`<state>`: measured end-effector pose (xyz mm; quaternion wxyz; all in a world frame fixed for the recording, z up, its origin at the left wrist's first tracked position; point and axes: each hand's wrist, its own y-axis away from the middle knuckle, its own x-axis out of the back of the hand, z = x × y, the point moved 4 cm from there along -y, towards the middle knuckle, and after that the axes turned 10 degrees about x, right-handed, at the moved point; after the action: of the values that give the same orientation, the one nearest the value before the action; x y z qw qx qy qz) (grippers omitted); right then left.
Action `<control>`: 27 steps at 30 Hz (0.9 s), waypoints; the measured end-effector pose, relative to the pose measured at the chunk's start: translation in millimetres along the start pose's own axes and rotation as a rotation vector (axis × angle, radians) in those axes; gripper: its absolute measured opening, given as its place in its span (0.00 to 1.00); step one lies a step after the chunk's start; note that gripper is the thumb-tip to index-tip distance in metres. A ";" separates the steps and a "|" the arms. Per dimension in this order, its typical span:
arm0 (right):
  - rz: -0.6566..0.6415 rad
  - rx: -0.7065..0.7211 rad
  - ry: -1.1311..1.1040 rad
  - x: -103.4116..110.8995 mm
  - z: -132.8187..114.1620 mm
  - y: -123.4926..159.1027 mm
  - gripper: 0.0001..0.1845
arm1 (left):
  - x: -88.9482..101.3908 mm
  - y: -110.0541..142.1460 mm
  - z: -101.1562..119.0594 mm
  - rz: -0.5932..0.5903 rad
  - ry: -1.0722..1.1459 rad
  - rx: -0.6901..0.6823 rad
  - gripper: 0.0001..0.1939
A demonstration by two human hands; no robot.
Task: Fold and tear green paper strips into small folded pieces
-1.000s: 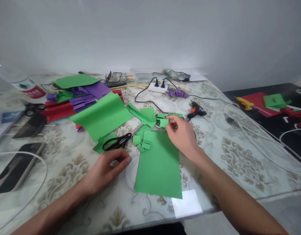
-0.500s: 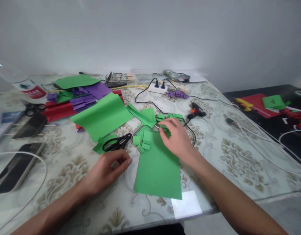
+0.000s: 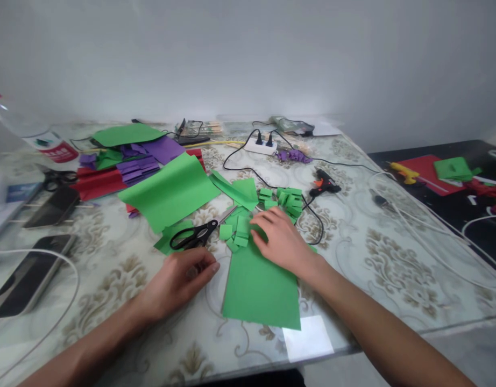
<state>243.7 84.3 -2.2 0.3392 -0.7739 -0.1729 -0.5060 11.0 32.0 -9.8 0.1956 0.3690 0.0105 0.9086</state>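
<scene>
Centrally: cut green pieces (image 3: 241,234), at nine o'clock from the right hand (image 3: 283,242), two o'clock from the left hand (image 3: 186,282). Right: fingers half-curled over green sheet (image 3: 260,295), hold cannot be told. Left: loosely curled, empty, scissors (image 3: 208,228) at twelve.

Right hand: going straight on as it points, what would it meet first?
The right hand would probably meet the small green paper pieces to its left first, though its exact height is unclear.
</scene>
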 end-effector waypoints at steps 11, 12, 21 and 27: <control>-0.077 -0.068 0.011 -5.5 2.7 1.4 0.14 | 0.0 -1.3 1.8 -0.018 -0.002 -0.001 0.16; -0.071 -0.067 0.010 -5.1 2.7 1.5 0.15 | 0.0 -1.5 1.9 -0.019 -0.005 -0.002 0.16; 0.028 -0.073 0.024 -5.9 3.9 2.8 0.13 | -0.4 0.6 1.5 -0.020 -0.012 0.001 0.16; 0.161 -0.032 -0.054 -2.2 3.3 3.2 0.12 | -0.1 0.4 3.2 -0.008 -0.019 -0.004 0.16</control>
<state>246.9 84.4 -6.2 0.3616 -0.8040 -0.1111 -0.4588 13.0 31.2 -7.4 0.1998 0.3772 0.0082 0.9043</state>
